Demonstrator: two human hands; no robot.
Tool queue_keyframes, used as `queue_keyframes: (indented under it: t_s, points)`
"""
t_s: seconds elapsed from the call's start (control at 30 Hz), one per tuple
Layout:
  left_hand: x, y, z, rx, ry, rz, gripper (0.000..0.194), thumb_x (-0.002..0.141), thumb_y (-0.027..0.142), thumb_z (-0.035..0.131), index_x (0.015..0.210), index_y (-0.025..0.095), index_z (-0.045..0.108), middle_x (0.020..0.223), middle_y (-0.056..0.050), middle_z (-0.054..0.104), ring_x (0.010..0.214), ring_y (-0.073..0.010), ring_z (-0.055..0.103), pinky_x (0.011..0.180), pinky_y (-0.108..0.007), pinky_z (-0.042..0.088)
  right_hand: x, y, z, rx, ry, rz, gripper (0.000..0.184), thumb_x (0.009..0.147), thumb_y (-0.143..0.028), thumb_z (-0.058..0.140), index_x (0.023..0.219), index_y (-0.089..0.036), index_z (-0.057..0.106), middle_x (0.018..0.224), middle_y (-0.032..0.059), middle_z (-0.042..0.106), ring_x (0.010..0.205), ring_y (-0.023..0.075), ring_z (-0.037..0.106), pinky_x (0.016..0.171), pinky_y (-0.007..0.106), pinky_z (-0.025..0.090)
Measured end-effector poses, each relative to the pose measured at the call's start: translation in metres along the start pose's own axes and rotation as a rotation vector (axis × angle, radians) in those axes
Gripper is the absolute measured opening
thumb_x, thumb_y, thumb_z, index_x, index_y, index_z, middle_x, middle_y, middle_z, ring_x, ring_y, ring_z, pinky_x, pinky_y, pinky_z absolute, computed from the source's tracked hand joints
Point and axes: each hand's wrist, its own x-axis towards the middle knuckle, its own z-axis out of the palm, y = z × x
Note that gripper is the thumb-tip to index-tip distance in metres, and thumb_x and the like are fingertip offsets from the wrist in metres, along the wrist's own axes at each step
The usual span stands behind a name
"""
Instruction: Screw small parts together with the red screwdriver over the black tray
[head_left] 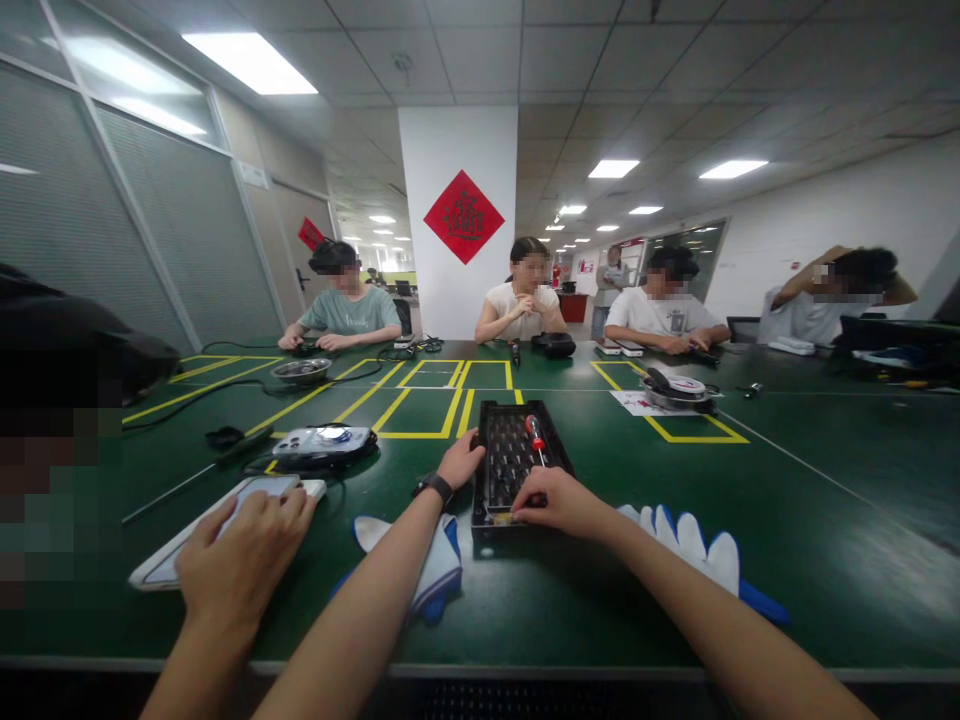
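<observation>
A black screwdriver bit case (478,510) lies open in front of me, with rows of small bits standing in it. A screwdriver with a red and clear handle (535,432) rests across the bits. My left hand (459,462), with a black band on its wrist, grips the case's left side. Over the near right corner of the case, my right hand (559,503) is closed in a pinch at a small compartment. What its fingertips hold is mostly hidden. White and blue work gloves lie under my forearms, one glove (442,570) at left and another glove (701,550) at right.
At left, another person's hand (244,550) touches a white tablet-like device (161,570). Behind it lies a phone (319,443) on a dark strap. Metal bowls (301,372), cables and yellow tape rectangles mark the green table (555,620). Several people sit across it.
</observation>
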Motion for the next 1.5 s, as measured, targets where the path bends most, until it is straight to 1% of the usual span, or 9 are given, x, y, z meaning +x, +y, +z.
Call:
queue_keyframes:
  t_s: [0.13,0.37,0.67,0.77,0.93,1.0,1.07,1.17,1.5]
  points:
    - [-0.001,0.005,0.002,0.014,-0.009,0.005,0.036,0.077,0.051,0.028,0.109,0.044,0.044,0.104,0.016,0.059,0.122,-0.0196,0.036,0.105,-0.045,0.035,0.001,-0.002,-0.001,0.012,0.013,0.009,0.022,0.072,-0.038,0.059,0.081,-0.019,0.069,0.077,0.003,0.064,0.073,0.0135,0.05,0.066,0.025,0.036]
    - [0.0,-0.004,-0.001,0.154,-0.147,-0.068,0.039,0.074,0.05,0.035,0.112,0.044,0.04,0.107,0.015,0.058,0.126,-0.018,0.029,0.108,-0.043,0.031,0.0,0.001,0.002,0.005,0.005,0.027,0.024,0.072,-0.04,0.059,0.08,-0.02,0.07,0.075,0.0031,0.063,0.07,0.0126,0.05,0.065,0.024,0.036]
    - [-0.003,-0.011,-0.015,0.428,-0.087,-0.109,0.04,0.078,0.045,0.036,0.117,0.044,0.038,0.107,0.013,0.058,0.128,-0.015,0.026,0.109,-0.032,0.03,0.0,0.002,0.001,-0.013,0.007,0.052,0.023,0.073,-0.04,0.058,0.08,-0.021,0.069,0.077,0.0036,0.061,0.07,0.0121,0.049,0.063,0.024,0.035]
    - [0.01,-0.007,0.031,0.492,-0.141,-0.128,0.039,0.075,0.04,0.044,0.114,0.044,0.043,0.107,0.013,0.059,0.124,-0.0157,0.033,0.106,-0.029,0.032,0.0,0.0,-0.001,0.001,0.012,0.025,0.022,0.073,-0.038,0.058,0.081,-0.021,0.069,0.078,0.0034,0.062,0.072,0.0126,0.05,0.066,0.024,0.036]
    - [0.068,-0.024,0.184,0.525,-0.296,-0.178,0.044,0.071,0.028,0.05,0.115,0.023,0.05,0.113,0.001,0.058,0.113,-0.0218,0.046,0.098,-0.034,0.035,0.001,-0.001,-0.001,0.018,0.003,0.012,0.023,0.072,-0.039,0.06,0.08,-0.02,0.069,0.076,0.003,0.064,0.07,0.0123,0.051,0.065,0.024,0.036]
    - [0.087,-0.042,0.218,0.516,-0.32,-0.171,0.046,0.071,0.022,0.046,0.117,0.018,0.048,0.117,-0.004,0.055,0.109,-0.0214,0.049,0.095,-0.035,0.036,0.001,-0.001,0.0,0.018,-0.007,0.022,0.024,0.072,-0.039,0.059,0.081,-0.02,0.069,0.075,0.0029,0.064,0.068,0.0119,0.051,0.064,0.024,0.036]
    - [0.097,-0.059,0.227,0.513,-0.321,-0.152,0.048,0.071,0.021,0.045,0.119,0.018,0.047,0.121,-0.006,0.053,0.11,-0.0207,0.048,0.095,-0.033,0.035,0.001,0.0,0.0,0.013,-0.009,0.034,0.024,0.073,-0.039,0.058,0.082,-0.02,0.069,0.075,0.0029,0.063,0.067,0.0116,0.05,0.062,0.023,0.035]
    - [0.099,-0.075,0.219,0.513,-0.327,-0.137,0.05,0.071,0.023,0.046,0.121,0.018,0.045,0.123,-0.006,0.051,0.111,-0.0205,0.048,0.094,-0.03,0.034,0.0,-0.001,-0.001,0.002,-0.014,0.035,0.023,0.074,-0.038,0.057,0.082,-0.02,0.069,0.075,0.003,0.063,0.067,0.0114,0.05,0.062,0.023,0.035]
    - [0.1,-0.082,0.217,0.532,-0.339,-0.134,0.054,0.072,0.024,0.046,0.125,0.018,0.041,0.126,-0.007,0.048,0.113,-0.0204,0.046,0.096,-0.031,0.031,-0.001,-0.005,-0.003,-0.001,-0.004,0.026,0.021,0.074,-0.037,0.058,0.081,-0.02,0.068,0.078,0.0027,0.064,0.072,0.0128,0.051,0.067,0.025,0.036]
